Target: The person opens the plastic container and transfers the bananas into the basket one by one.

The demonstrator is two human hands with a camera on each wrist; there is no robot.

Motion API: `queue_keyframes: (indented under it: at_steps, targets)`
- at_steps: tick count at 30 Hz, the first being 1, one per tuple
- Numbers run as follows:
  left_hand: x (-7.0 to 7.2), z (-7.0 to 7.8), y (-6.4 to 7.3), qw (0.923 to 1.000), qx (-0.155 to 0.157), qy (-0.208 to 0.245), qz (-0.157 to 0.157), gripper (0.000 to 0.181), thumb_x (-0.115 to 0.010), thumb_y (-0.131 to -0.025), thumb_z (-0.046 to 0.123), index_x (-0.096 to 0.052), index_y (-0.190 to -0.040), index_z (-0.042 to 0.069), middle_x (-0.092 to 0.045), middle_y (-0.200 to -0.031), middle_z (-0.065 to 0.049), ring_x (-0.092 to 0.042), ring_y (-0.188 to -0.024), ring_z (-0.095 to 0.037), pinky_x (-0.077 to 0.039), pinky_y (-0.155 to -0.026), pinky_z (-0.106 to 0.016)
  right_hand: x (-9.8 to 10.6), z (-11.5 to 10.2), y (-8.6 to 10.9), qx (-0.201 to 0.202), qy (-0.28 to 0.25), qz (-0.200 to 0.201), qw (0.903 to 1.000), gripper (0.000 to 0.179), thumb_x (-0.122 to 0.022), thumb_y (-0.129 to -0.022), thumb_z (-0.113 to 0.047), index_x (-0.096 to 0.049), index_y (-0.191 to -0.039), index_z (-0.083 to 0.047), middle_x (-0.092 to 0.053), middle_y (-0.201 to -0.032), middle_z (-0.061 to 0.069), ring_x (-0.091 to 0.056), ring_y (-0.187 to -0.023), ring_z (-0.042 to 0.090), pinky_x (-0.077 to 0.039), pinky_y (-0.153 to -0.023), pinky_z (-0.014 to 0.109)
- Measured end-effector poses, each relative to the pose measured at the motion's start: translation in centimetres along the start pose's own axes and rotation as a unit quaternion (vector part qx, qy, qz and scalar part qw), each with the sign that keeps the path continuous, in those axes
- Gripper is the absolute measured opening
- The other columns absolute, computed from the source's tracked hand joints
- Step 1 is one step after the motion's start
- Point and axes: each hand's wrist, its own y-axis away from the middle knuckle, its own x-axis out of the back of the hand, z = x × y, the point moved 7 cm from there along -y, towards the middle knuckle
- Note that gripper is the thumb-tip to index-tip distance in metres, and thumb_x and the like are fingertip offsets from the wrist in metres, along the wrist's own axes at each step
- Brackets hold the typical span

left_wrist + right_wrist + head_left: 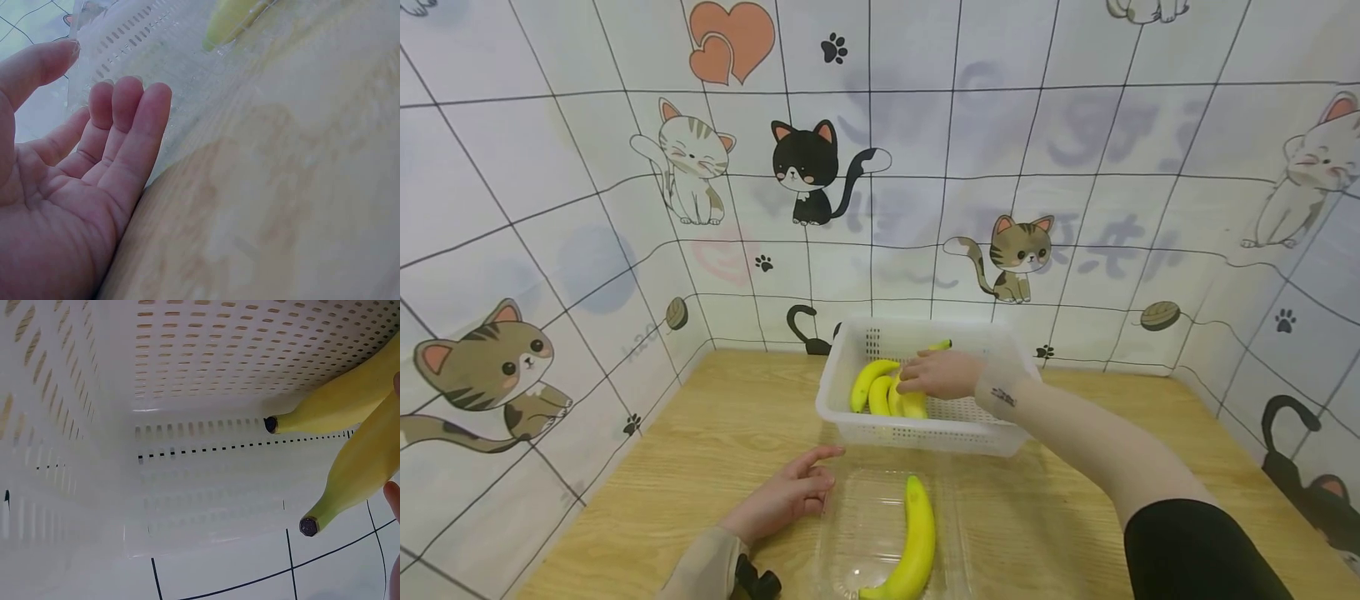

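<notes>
My right hand (943, 373) reaches into a white perforated basket (917, 437) and grips a yellow banana (362, 453). In the right wrist view only fingertips (392, 495) show at the right edge, on either side of that banana. Another banana (337, 403) lies beside it, and several more bananas (872, 379) rest in the basket's left part. Loosely bent, the fingers of my left hand (786, 498) hold nothing; the hand is beside the left edge of a clear plastic tray (868, 517). One banana (919, 533) lies lengthwise in that tray.
The basket stands at the back of a wooden table (752, 400), close to a wall covering (910, 208) printed with cats and grid lines. The clear tray sits in front of the basket. Wall coverings also flank the table on the left and right.
</notes>
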Motion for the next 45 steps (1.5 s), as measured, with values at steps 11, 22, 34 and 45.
queue_keyframes:
  at_steps: [11,22,34,45]
  targets:
    - [-0.2,0.2,0.0,0.9999,0.005,-0.001,0.009,0.056,-0.051,-0.100,0.008,-0.026,-0.149,0.004,-0.049,-0.094,-0.004,-0.053,-0.080,-0.014,-0.049,-0.074,-0.030,-1.0,-0.2,0.2,0.011,-0.010,-0.005,0.9999,0.042,-0.064,-0.091,-0.005,-0.058,-0.129,-0.023,-0.060,-0.128,-0.001,-0.055,-0.120,0.018,-0.038,-0.105,0.045]
    - [-0.1,0.2,0.0,0.9999,0.003,-0.008,0.008,0.058,-0.053,-0.099,0.011,-0.026,-0.149,0.004,-0.050,-0.094,-0.005,-0.054,-0.082,-0.015,-0.049,-0.075,-0.030,-1.5,-0.5,0.1,0.031,0.027,0.000,0.9991,0.039,-0.063,-0.093,-0.012,-0.057,-0.129,-0.024,-0.059,-0.130,-0.003,-0.054,-0.120,0.017,-0.040,-0.104,0.038]
    - [-0.3,0.2,0.1,1.0000,0.000,0.000,0.003,0.055,-0.050,-0.100,0.008,-0.025,-0.149,0.003,-0.051,-0.094,-0.005,-0.054,-0.081,-0.015,-0.050,-0.073,-0.029,-2.6,-1.0,-0.2,0.052,0.046,-0.021,0.9973,0.035,-0.063,-0.094,-0.018,-0.055,-0.128,-0.024,-0.059,-0.128,-0.003,-0.058,-0.111,0.014,-0.046,-0.096,0.035]
    - [-0.4,0.4,0.1,1.0000,0.004,-0.005,-0.001,0.057,-0.053,-0.100,0.013,-0.026,-0.149,0.005,-0.051,-0.093,-0.006,-0.054,-0.081,-0.016,-0.050,-0.074,-0.030,-2.1,-0.8,0.0,0.032,-0.033,-0.010,0.9989,0.025,-0.067,-0.090,-0.014,-0.056,-0.111,-0.023,-0.058,-0.101,-0.004,-0.050,-0.065,0.004,-0.046,-0.064,0.016]
